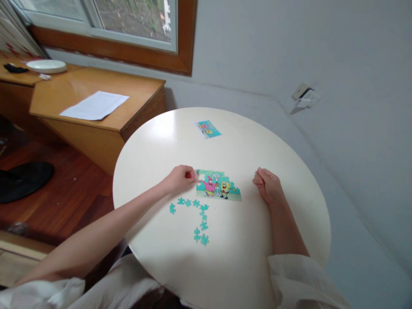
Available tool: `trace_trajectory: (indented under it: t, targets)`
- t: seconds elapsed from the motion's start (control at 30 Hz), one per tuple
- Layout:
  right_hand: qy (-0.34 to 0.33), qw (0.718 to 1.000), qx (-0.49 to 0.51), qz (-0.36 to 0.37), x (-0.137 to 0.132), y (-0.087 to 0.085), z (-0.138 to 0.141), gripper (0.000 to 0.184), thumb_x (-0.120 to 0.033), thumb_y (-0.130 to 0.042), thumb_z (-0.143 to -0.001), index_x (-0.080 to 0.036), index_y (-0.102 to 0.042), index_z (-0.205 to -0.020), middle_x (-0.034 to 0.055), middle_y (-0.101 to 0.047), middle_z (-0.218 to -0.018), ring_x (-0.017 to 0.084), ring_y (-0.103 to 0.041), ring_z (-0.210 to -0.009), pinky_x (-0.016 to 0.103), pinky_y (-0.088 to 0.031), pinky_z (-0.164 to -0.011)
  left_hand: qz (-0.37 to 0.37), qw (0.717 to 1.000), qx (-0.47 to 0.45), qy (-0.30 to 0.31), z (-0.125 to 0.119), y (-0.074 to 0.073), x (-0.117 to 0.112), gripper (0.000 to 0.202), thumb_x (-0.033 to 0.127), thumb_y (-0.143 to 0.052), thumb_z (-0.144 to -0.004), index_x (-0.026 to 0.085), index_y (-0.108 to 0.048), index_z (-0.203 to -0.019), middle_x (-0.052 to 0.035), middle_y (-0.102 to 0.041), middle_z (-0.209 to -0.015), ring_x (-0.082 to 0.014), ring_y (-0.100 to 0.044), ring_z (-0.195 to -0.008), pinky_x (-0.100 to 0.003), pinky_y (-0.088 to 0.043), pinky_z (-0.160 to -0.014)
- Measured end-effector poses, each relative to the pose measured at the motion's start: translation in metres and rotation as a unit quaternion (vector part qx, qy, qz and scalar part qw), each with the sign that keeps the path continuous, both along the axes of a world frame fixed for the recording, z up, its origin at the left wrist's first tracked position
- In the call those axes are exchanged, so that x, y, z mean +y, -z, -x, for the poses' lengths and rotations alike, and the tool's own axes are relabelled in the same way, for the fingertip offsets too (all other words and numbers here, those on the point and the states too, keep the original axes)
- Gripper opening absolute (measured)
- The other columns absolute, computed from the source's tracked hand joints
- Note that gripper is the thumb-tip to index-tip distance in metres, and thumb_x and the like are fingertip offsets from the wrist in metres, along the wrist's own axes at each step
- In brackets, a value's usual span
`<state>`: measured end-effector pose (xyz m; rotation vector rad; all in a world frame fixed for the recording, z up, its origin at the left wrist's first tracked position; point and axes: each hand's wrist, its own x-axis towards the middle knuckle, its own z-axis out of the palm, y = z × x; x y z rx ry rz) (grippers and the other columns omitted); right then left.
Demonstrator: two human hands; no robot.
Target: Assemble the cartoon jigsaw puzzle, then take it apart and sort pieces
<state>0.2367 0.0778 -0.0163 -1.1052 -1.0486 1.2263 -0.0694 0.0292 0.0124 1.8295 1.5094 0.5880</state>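
1. At the near edge, low on both sides: pale, loose sleeves [299, 274], ending short of the bare forearms [106, 240].
2. On the near half of the white, rounded counter [238, 240]: loose teal puzzle pieces [204, 207], lying in a bent row, first across, then down toward the near edge; some close together, others apart.
3. Just beyond these, around the middle of the counter: partly assembled puzzle [222, 189], lying flat; pink star figure, tall pale figure and yellow square figure in view, lower edge filled in, white gap at upper left, stepped outline at upper right.
4. At the left edge of the puzzle: left grip [180, 177], fingers bent, thumb and forefinger nearly together; impossible to tell whether holding a piece or only touching the edge.
5. To the right, well apart from the puzzle: right grip [268, 184], fingers curled in, thumb close to the forefinger; too small to tell of any piece between.
6. Toward the far rim: small picture card [209, 128], lying flat at a slant.
7. Past the counter, to the left: wooden desk [109, 81], bearing white paper [95, 105] and, farther back, a round white object [46, 65].
8. On the wall beyond [244, 47]: socket [301, 91] at right, brown-framed window [135, 19] at left.
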Motion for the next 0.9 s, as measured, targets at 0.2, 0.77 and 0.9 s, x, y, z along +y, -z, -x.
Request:
trace_trajectory:
  t: [0.2,0.77,0.9]
  targets:
    - [0.022,0.994,-0.103,-0.006,-0.003,-0.005,0.006,0.043,-0.057,-0.074,-0.056,-0.018,-0.056,-0.057,-0.0079,-0.035,-0.041,0.005,-0.031,-0.041,0.021,-0.025,-0.039,-0.04,0.997,-0.05,-0.045,0.038,0.01,-0.042,0.012,0.025,-0.051,-0.071,0.016,-0.055,-0.065,0.0001,-0.056,-0.066,-0.0119,-0.051,-0.062,-0.023,-0.04,-0.058]
    - [-0.22,0.839,-0.481,-0.13,-0.092,-0.051,0.093,0.01,-0.022,-0.055,-0.079,-0.02,-0.064,-0.075,-0.0013,-0.059,-0.06,0.011,-0.05,-0.053,0.024,-0.04,-0.055,-0.047,0.993,-0.02,0.105,0.056,0.0,-0.086,0.03,0.023,-0.061,-0.075,0.02,-0.06,-0.105,-0.0085,-0.06,-0.107,-0.0195,-0.056,-0.097,-0.034,-0.045,-0.087]
    - [-0.238,0.82,-0.498,-0.155,-0.099,-0.042,0.094,0.01,-0.019,-0.055,-0.081,-0.02,-0.066,-0.08,0.0025,-0.064,-0.073,0.014,-0.058,-0.065,0.027,-0.045,-0.065,-0.05,0.993,0.015,0.109,0.054,0.008,-0.085,0.036,0.025,-0.065,-0.074,0.022,-0.06,-0.109,-0.0082,-0.06,-0.106,-0.0217,-0.054,-0.098,-0.037,-0.043,-0.089]
